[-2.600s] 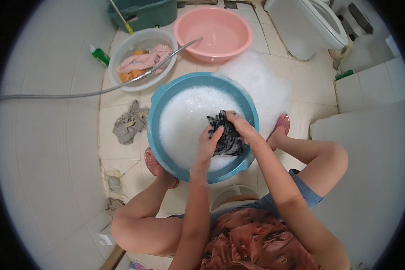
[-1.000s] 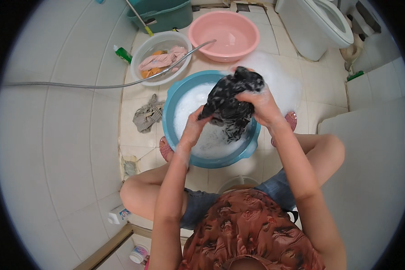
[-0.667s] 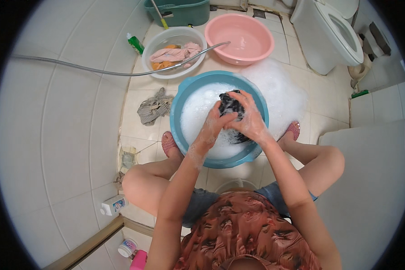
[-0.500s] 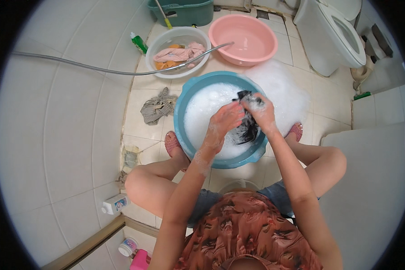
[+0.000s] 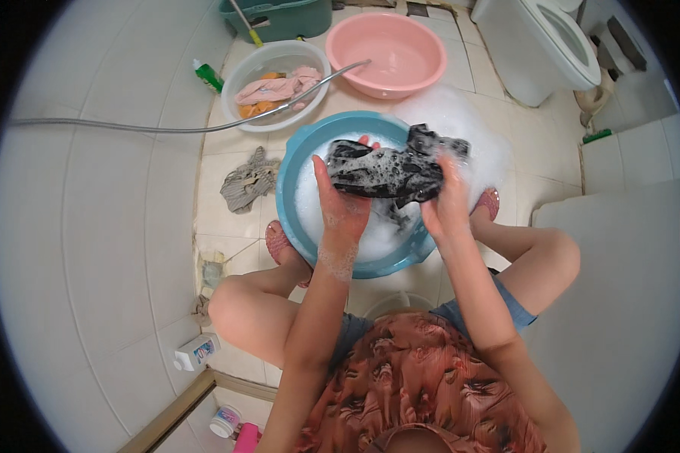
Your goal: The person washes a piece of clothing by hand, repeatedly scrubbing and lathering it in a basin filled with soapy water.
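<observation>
A wet black garment point(image 5: 385, 171), streaked with white suds, is spread between my hands above the blue basin point(image 5: 287, 198). My left hand point(image 5: 343, 214) supports its left end from below; the thumb stands up at the near side and fingertips show past the far edge. On the right, my right hand point(image 5: 449, 198) grips the other end, partly hidden by cloth and foam. White suds point(image 5: 307, 198) fill the basin beneath. Foam also clings to my left wrist.
Behind stand a white basin point(image 5: 230, 98) with pink and orange clothes, a pink basin point(image 5: 408, 92) and a green tub point(image 5: 298, 23). A shower hose point(image 5: 151, 129) crosses above them. A striped cloth point(image 5: 248, 183) lies left; foam point(image 5: 476, 136) covers floor at right. A toilet point(image 5: 533, 57) stands far right.
My hands have moved apart, and the black garment, bunched between them before, is now stretched out sideways and lifted. The whole view has shifted slightly.
</observation>
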Tool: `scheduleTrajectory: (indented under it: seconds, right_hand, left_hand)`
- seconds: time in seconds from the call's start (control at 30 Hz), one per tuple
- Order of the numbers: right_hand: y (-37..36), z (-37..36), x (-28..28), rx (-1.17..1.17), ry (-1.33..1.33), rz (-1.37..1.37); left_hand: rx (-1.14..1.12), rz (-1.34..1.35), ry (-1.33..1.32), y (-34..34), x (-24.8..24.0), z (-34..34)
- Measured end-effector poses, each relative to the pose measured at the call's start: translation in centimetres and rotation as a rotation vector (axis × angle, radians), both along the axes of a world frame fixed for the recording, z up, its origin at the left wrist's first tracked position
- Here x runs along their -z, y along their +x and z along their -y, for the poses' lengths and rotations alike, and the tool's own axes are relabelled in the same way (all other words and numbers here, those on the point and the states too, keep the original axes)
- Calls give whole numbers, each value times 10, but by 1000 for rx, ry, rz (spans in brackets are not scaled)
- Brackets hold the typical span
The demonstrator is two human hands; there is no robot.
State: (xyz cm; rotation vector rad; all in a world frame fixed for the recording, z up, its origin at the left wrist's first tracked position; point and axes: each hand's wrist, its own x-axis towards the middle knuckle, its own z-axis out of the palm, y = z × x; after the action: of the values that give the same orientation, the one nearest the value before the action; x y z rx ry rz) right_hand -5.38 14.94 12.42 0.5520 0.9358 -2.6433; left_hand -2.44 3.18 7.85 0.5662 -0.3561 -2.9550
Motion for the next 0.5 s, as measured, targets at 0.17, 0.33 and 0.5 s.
scheduleTrajectory:
  seconds: [0.17,0.33,0.5]
  right_hand:
    - [30,8,56,-119,646,-568]
    - [53,27,102,-179,1080,-1187]
    - [-1,38,99,-76,819,-385]
  left_hand:
    - [84,108,6,10,43,-11]
    - [168,66,32,29,115,-14]
    - [240,26,-1222,28,121,-14]
